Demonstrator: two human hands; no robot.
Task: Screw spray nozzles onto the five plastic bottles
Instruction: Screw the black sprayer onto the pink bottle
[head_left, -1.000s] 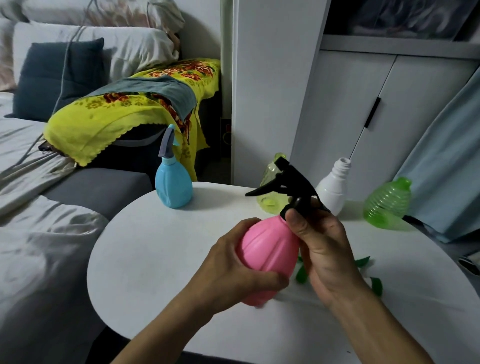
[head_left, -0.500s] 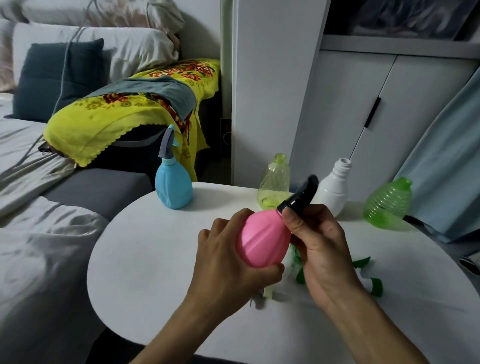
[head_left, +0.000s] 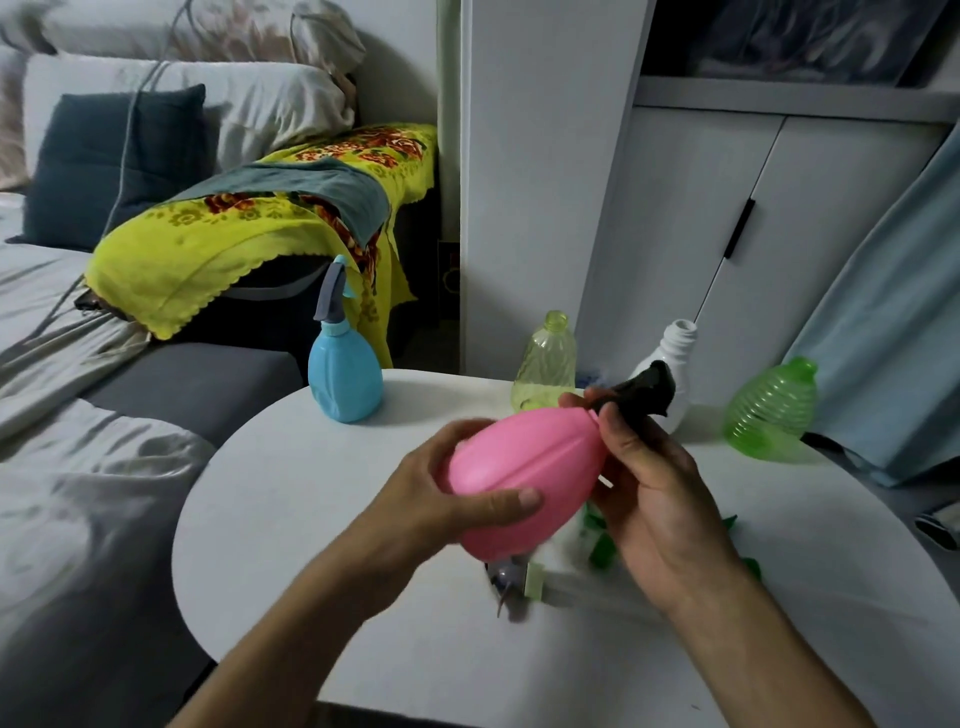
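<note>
1. Blue bottle (head_left: 344, 382) stands upright at the far left of the white round table (head_left: 291, 499), its grey nozzle already on, well apart from both hands
2. Left hand (head_left: 441, 512) wraps the fat end of the pink bottle (head_left: 524, 480), thumb lying across its near side and fingers curled behind; it holds the bottle above the table
3. The pink bottle's long axis runs from lower left to upper right, tilted nearly flat, so its neck points away from the left hand and straight into the right
4. Right hand (head_left: 649, 499) pinches the black nozzle (head_left: 644, 395) at the collar, thumb and fingertips closed round it at the bottle's neck; judging from this, the twist belongs to the right hand while the left counter-holds
5. Yellow-green bottle (head_left: 545, 364), white bottle (head_left: 675, 358) and green ribbed bottle (head_left: 769, 410) stand behind, necks open; loose nozzles (head_left: 602, 551) lie partly hidden under the hands, too blurred to count
</note>
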